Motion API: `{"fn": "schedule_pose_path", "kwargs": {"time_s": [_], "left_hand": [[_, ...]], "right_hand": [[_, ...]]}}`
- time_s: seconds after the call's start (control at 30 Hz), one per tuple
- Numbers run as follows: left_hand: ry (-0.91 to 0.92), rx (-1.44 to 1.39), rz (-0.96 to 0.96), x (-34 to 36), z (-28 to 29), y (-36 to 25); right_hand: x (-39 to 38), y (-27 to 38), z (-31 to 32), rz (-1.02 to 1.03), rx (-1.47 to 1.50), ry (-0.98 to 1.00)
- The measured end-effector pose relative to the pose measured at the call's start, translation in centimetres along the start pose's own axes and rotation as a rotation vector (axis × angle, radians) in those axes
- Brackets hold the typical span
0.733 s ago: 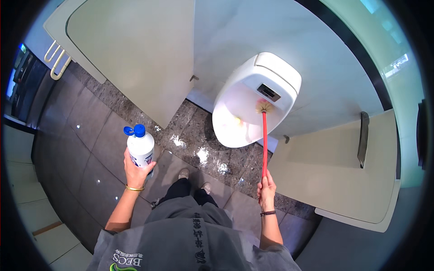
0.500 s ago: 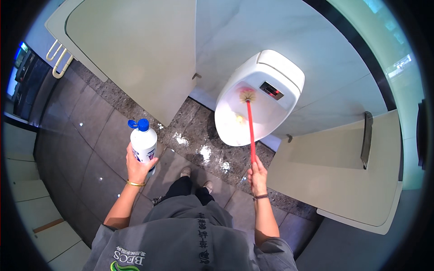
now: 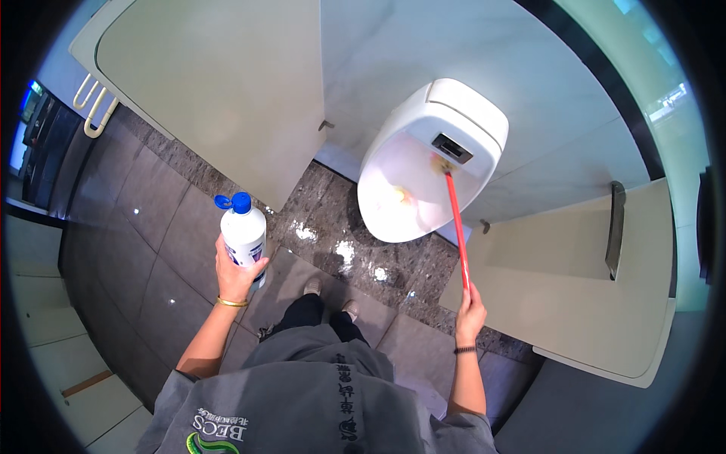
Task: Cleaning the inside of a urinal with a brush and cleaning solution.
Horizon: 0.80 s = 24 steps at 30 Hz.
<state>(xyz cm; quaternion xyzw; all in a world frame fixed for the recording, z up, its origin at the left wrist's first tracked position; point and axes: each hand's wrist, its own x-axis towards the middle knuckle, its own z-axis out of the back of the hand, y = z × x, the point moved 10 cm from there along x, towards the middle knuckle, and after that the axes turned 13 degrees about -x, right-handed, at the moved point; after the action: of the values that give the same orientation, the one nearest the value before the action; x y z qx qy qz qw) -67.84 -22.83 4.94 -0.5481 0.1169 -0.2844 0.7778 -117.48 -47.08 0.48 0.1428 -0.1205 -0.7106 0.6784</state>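
Long red-handled toilet brush [image 3: 456, 227] held at handle end in closed grip of right hand [image 3: 469, 309]; bristle head pressed against upper inner wall of white ceramic urinal [image 3: 461, 113]. Handle judged light, stiff, slippery if wet. White plastic bottle with blue cap [image 3: 243, 233] clasped round body by left hand [image 3: 236, 274]; judged moderately heavy, smooth.

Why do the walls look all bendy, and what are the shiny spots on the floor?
Head view: the fisheye lens curves the beige partition panels toward a black rim; the white spots are lamp glare on the wet-looking dark stone floor; the white wall urinal looks washed out inside.
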Motion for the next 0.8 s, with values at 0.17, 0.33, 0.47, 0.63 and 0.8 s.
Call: {"fn": "schedule_pose_path", "kwargs": {"time_s": [0.17, 0.33, 0.47, 0.63, 0.8], "left_hand": [[0.019, 0.043, -0.052, -0.1, -1.0, -1.4], [0.001, -0.02, -0.021, -0.4, -0.3, -0.6], [-0.045, 0.043, -0.018, -0.9, 1.3, -0.3], [-0.052, 0.071, 0.026, -1.1, 2.2, 1.3], [-0.076, 0.073, 0.036, -1.2, 2.8, 2.3]], "right_hand": [[2.0, 3.7, -1.5, 0.043, -0.124, 0.067], [3.9, 2.1, -5.1, 0.028, -0.057, 0.164], [1.1, -4.3, -6.2, -0.156, 0.157, 0.225], [2.7, 2.6, -7.4, 0.025, 0.215, 0.186], [1.9, 0.1, -10.5, -0.225, 0.499, 0.384]]}}
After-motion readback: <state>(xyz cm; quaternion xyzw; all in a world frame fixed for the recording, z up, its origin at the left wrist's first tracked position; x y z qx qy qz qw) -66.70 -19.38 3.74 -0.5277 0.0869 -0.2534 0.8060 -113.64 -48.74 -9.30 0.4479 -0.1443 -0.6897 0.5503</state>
